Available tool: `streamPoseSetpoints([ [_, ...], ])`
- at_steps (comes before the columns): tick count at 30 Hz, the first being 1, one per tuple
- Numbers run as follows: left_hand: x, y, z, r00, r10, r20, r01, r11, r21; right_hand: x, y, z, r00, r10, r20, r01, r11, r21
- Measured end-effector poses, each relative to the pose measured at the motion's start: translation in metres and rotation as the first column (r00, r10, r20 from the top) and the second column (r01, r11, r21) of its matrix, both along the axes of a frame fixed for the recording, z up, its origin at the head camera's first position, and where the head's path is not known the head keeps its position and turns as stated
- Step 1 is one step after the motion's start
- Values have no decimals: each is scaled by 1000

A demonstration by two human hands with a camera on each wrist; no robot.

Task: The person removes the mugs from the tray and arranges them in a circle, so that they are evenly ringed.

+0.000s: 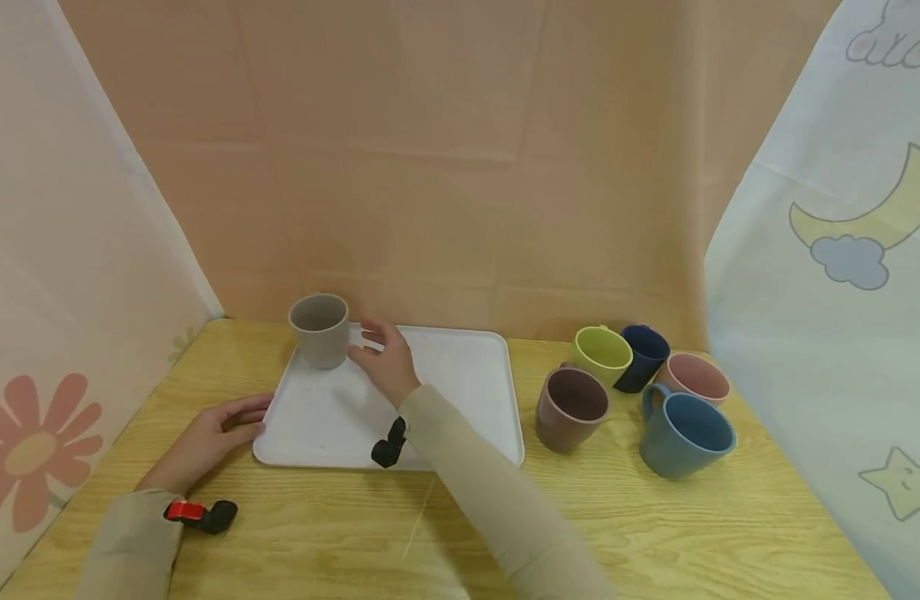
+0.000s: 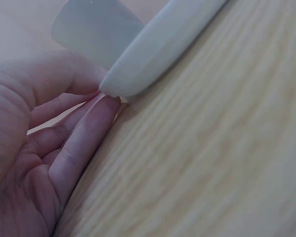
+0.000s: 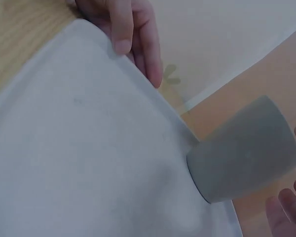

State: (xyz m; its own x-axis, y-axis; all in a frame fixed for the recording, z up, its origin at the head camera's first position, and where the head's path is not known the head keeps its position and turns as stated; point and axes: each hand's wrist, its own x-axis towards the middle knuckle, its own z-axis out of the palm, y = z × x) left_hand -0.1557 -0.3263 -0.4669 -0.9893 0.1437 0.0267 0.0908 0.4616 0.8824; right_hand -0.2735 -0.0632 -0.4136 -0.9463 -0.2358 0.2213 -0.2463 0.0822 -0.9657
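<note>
A grey cup [image 1: 321, 333] stands upright on the far left corner of a white tray [image 1: 445, 367]. My right hand [image 1: 388, 362] is just to the cup's right, its fingers spread and bent a little. In the right wrist view a gap shows between those fingertips [image 3: 288, 202] and the cup [image 3: 244, 150]. My left hand [image 1: 205, 437] is at the tray's left edge. Thumb and fingers hold the tray rim [image 2: 148, 57] there, as the left wrist view shows. Whether the grey cup has a handle cannot be seen.
Right of the tray, several mugs stand in a group: mauve [image 1: 568, 412], yellow [image 1: 602, 354], dark blue [image 1: 642, 358], pink [image 1: 696, 377] and light blue [image 1: 685, 433]. The wooden table [image 1: 317, 533] is bounded by an orange backdrop [image 1: 430, 167] behind and patterned sheets at both sides.
</note>
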Motion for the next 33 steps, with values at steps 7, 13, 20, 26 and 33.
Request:
streamPoseSetpoints([
  [7,0,0,-5,1000,0,-13,0,1000,21,-11,-29,-5,1000,5,31,-7,999,42],
  [13,2,0,-7,1000,-3,-11,3,1000,25,-13,-40,-8,999,2,51,-5,998,62],
  [20,-1,0,-1,1000,11,10,-11,1000,-21,-21,-43,2,999,-8,35,2,988,154],
  [26,-3,2,0,1000,-9,11,8,1000,28,-25,-47,7,1000,-13,-27,18,978,210],
  [33,-1,-2,-1,1000,1,9,-2,1000,10,-25,-49,3,1000,-7,-25,12,979,202],
])
